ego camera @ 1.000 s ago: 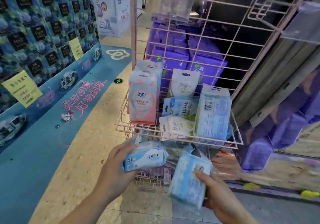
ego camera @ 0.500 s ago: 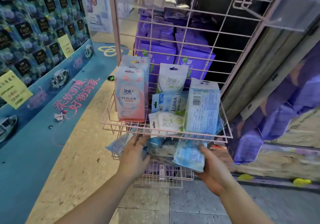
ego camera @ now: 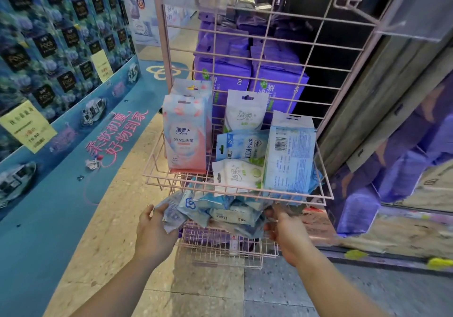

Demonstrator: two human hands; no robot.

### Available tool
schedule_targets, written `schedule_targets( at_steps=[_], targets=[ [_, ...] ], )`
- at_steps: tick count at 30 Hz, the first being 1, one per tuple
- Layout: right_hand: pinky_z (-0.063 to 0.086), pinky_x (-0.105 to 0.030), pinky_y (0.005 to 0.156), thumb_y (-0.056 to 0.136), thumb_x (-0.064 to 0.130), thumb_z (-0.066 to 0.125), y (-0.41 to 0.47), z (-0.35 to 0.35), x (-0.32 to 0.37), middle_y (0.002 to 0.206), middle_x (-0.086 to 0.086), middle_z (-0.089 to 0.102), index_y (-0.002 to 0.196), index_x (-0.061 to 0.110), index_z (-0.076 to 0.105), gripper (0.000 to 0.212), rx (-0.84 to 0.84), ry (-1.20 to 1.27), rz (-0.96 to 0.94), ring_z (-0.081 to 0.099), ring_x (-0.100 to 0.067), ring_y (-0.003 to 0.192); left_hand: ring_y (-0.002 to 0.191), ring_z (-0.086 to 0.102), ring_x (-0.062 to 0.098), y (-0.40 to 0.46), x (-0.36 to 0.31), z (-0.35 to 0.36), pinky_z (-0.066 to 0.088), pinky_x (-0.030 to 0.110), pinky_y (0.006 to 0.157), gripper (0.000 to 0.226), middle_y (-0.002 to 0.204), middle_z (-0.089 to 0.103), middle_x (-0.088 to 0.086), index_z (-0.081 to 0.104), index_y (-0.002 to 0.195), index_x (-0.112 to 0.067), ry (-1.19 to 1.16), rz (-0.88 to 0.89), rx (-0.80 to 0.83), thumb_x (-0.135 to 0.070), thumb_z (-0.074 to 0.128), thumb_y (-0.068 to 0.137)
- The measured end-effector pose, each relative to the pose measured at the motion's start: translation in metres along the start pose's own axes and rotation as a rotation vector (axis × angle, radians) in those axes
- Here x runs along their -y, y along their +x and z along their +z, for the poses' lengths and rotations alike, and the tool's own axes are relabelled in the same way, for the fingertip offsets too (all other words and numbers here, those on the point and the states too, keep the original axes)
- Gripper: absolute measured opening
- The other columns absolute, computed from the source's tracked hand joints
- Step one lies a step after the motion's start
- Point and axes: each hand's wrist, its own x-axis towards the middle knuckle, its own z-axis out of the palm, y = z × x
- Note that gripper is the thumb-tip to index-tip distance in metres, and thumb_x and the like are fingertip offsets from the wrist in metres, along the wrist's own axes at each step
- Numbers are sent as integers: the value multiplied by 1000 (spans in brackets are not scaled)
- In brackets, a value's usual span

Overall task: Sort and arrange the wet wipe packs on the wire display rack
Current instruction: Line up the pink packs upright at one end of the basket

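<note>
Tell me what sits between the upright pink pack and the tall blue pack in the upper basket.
In the head view, three smaller packs: a white-green pack at the back, a blue pack lying sideways, and a white-green one in front.

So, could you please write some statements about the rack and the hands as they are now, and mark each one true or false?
1. The pink pack stands upright at the left of the upper basket. True.
2. The right hand lifts a pack above the upper basket. False: it is low, at the pile of blue packs under that basket.
3. The left hand touches the pile of blue packs at its left end. True.
4. The tall blue pack at the right of the upper basket lies flat. False: it stands upright, barcode side facing the camera.
5. Purple packs are behind the wire rack. True.
</note>
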Motion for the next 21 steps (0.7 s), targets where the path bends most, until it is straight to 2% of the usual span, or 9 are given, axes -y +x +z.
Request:
schedule_targets(
  at_steps=[2,4,6,8,10,12,14,18,21],
  targets=[
    [40,-25,55,98,22,48,-4,-1,-1,98,-6,70,107,19,63,17,61,-18,-53,52,-18,67,144,17,29,4,-4,0,33,42,107,74,153,23,17,38,142,-23,-8,-36,52,-19,71,76],
    [42,-20,51,97,12,48,-8,-1,-6,94,-1,70,109,22,63,22,105,-101,-131,55,-14,67,142,22,30,7,-7,0,35,39,107,80,151,22,19,35,144,-23,29,-82,91,-22,75,75],
    [47,-18,57,94,8,52,-12,-3,-15,88,7,69,105,23,64,22,12,-204,-245,60,-12,72,136,32,30,10,-8,1,38,37,103,74,143,36,20,44,140,-21,134,-64,52,-32,76,74],
    [47,-18,62,88,9,60,-15,-6,-29,83,9,68,94,23,64,16,-149,-335,-324,61,-14,74,126,43,29,10,-8,1,41,35,95,53,128,52,18,63,123,-17,198,-18,-34,-38,75,75],
    [44,-19,57,85,14,66,-19,-7,-45,76,4,67,83,20,63,7,-231,-429,-295,59,-13,67,112,54,28,7,-11,1,44,34,85,33,113,60,15,73,102,-13,197,2,-76,-35,74,77],
    [45,-26,58,83,23,69,-21,-6,-58,70,1,66,78,17,63,9,-252,-442,-212,57,-13,61,91,60,27,2,-15,-1,43,32,66,18,90,63,9,75,83,-12,154,56,-84,-30,72,80],
    [46,-31,57,83,32,68,-22,-6,-65,70,0,66,78,18,63,16,-202,-443,-126,57,-15,60,72,55,22,-4,-15,-4,32,28,53,20,69,57,1,68,63,-16,90,112,-71,-24,71,82],
    [43,-23,47,87,40,62,-26,0,-60,93,-3,66,93,19,61,21,-33,-402,37,58,-13,57,64,50,16,-16,-16,-19,32,25,53,28,63,54,1,60,58,-10,-25,200,-47,-18,71,82],
    [45,-25,52,87,36,63,-31,5,-54,84,-1,65,91,18,63,19,15,-477,-1,57,-11,56,66,53,15,-31,-28,-45,37,24,57,24,65,55,3,62,60,-13,-144,225,-63,-14,71,82]
  ],
)
